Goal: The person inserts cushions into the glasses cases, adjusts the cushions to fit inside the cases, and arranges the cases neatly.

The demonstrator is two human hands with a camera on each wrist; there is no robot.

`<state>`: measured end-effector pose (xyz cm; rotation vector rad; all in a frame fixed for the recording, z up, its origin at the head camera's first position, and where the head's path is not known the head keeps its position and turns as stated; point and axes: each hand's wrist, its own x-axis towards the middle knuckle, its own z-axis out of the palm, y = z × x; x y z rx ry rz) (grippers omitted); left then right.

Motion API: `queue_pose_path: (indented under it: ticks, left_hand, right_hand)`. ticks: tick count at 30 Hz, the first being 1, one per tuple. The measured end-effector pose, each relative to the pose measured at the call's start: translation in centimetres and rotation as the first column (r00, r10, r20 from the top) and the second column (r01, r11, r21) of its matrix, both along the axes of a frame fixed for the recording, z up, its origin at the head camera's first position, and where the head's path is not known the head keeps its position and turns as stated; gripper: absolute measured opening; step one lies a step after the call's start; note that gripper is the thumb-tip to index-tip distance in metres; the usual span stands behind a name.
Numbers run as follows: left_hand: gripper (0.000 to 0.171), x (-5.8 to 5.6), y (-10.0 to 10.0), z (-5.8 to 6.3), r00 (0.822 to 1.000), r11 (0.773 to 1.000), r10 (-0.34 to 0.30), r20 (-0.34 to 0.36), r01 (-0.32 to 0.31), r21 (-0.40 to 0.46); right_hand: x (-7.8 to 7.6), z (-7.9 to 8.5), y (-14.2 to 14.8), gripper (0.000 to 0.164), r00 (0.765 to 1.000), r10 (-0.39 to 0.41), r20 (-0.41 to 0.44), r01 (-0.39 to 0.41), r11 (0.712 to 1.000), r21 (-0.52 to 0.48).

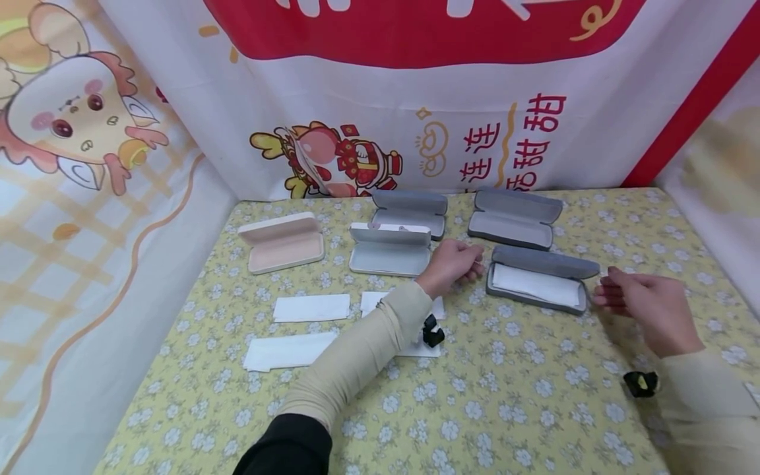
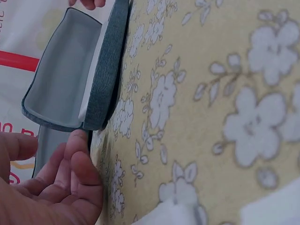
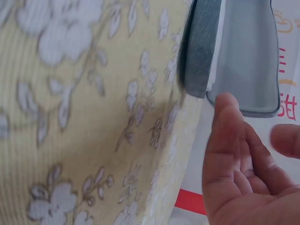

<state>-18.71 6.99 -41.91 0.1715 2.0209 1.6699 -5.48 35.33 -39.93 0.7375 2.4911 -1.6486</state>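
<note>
An open grey glasses case stands on the table between my hands, its lid tilted back. A folded white strip lies along its tray. At the case's left end is my left hand, fingers loosely curled and holding nothing; the left wrist view shows a fingertip right at the hinge corner of the case. My right hand is beside the right end, fingers gently bent, thumb apart. In the right wrist view its fingertips overlap the other hinge corner.
Behind stand two more open grey cases. Left of my left hand are an open white-and-grey case and a pink one. Several white strips lie at front left, partly under my left forearm. A printed curtain hangs behind.
</note>
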Motion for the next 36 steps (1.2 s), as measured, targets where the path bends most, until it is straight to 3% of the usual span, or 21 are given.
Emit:
queue_pose_path:
  ticks: [6,14,22,30,36]
  left_hand:
    - [0.068,-0.1,0.0,0.2,0.998,0.997,-0.053,-0.042,0.051,-0.053]
    - [0.076,-0.1,0.2,1.1,0.994,0.991,-0.110,0.005,0.110,-0.069]
    - [0.071,-0.1,1.3,1.4,0.994,0.969,-0.109,-0.019,0.102,-0.226]
    - [0.073,-0.1,1.0,1.6,0.985,0.966,-0.169,-0.014,0.163,-0.199]
    - [0.072,0.0,0.9,1.6,0.984,0.968,-0.179,-0.004,0.175,-0.179]
  right_hand:
    - [-0.5,-0.4,0.6,0.092,0.995,0.072,0.075,-0.067,0.995,-0.068]
    - [-1.0,-0.4,0.6,0.110,0.969,0.186,0.164,-0.169,0.979,-0.110]
    - [-1.4,-0.4,0.1,0.110,0.968,0.145,0.207,-0.130,0.988,-0.083]
    - [-1.4,-0.4,0.0,0.110,0.970,0.124,0.211,-0.110,0.991,-0.077]
    - [-1.2,-0.5,-0.2,0.111,0.975,0.110,0.192,-0.098,0.993,-0.073]
